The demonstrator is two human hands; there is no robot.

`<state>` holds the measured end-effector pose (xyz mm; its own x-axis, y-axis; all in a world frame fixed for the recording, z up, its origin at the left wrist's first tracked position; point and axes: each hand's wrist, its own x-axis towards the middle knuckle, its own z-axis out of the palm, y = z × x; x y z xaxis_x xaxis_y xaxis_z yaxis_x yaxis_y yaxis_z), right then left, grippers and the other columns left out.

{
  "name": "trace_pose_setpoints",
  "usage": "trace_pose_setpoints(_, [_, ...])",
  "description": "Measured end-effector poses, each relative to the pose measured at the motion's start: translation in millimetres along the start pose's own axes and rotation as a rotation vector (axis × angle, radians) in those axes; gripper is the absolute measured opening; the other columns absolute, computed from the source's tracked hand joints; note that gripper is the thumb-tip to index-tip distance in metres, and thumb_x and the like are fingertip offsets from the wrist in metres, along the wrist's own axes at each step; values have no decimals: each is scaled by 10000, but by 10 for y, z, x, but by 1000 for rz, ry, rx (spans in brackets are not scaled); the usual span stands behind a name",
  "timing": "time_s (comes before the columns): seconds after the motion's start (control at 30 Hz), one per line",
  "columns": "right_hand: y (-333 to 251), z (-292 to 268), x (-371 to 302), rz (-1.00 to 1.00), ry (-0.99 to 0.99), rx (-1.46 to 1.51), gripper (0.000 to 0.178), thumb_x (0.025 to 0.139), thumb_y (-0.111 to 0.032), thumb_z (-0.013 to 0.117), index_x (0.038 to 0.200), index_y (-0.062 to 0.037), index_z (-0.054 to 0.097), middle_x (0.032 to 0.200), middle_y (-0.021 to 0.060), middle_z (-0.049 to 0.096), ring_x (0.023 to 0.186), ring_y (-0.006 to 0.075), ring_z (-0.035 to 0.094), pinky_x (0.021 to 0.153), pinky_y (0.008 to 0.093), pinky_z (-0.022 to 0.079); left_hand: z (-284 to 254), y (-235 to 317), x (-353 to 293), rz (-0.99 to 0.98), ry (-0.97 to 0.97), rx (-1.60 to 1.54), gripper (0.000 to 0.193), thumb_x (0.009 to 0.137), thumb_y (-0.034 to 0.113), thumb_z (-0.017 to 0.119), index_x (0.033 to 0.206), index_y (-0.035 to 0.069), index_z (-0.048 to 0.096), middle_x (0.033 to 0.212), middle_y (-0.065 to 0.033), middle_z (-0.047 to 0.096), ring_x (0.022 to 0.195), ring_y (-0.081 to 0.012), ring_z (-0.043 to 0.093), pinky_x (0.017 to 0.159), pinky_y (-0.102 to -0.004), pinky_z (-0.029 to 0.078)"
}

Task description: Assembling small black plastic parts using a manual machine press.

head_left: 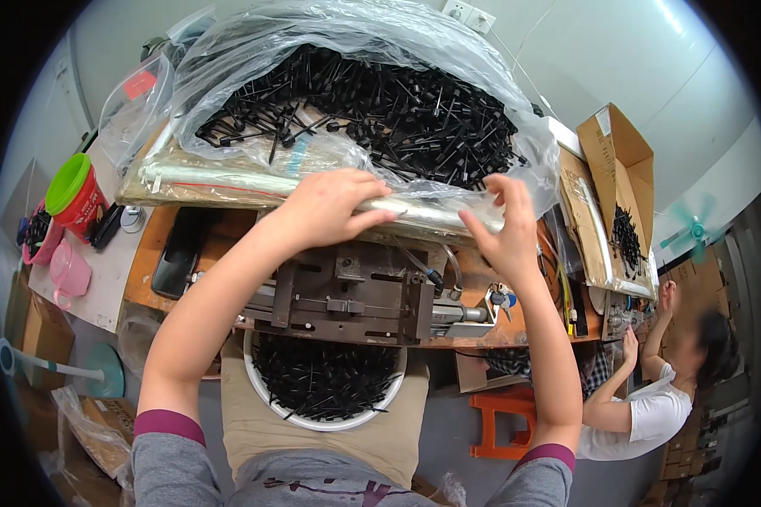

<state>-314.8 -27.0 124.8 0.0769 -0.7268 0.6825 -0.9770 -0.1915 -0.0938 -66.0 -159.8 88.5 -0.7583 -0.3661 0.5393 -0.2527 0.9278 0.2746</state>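
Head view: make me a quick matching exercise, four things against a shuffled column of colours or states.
Things:
1. Bag
2. Tub
3. Stool
4. Cup

Colours or states:
A. orange
B. pink
C. see-through and open
D. white and round

Pairs: 1-C, 2-D, 3-A, 4-B

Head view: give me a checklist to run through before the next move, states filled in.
1. Bare left hand and bare right hand off the dark metal fixture: ok, both by the plastic-wrapped pale front rim.
2. Thin-stemmed black plastic pieces in supply: ok, heaped beyond the hands.
3. Clear plastic bag open: ok, heap exposed.
4. Round white tub in place: ok, at the lap.
5. Piece seated in the fixture: cannot tell.
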Motion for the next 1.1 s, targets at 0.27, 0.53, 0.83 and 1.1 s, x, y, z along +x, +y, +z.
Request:
trace_pose_setpoints(0.27, [-48,102,183,-295,-254,-55,185,734,-44,675,916,-67,652,852,42,598,855,233,594,795,339,440,-193,-325,-79,-198,-14,9,376,951,415,515,1074,128,723,1177,-79,673,1087,-267,630,911,-376,501])
trace_pose_setpoints(0.53, [87,34,-26,-237,-222,-145,311,697,48,621,969,-69,716,850,52,619,788,252,637,691,369,527,-379,-482,-53,-316,-140,119,358,922,323,570,1092,36,699,1201,-128,656,1136,-291,598,1001,-388,436])
trace_pose_setpoints(0.83, [233,-21,277,-37,-340,-168,165,792,-61,596,867,-57,743,829,79,667,749,265,650,695,374,521,-250,-71,102,-28,91,309,276,790,212,723,1021,66,680,995,-71,635,978,-255,586,857,-375,448])
trace_pose_setpoints(1.1, [-600,391,1018,-261,-205,-46,281,768,-215,714,981,-34,685,979,103,665,955,294,598,831,390,484,-348,924,-865,258,231,-75,310,769,194,696,1023,35,615,952,-85,595,825,-247,576,799,-379,452])
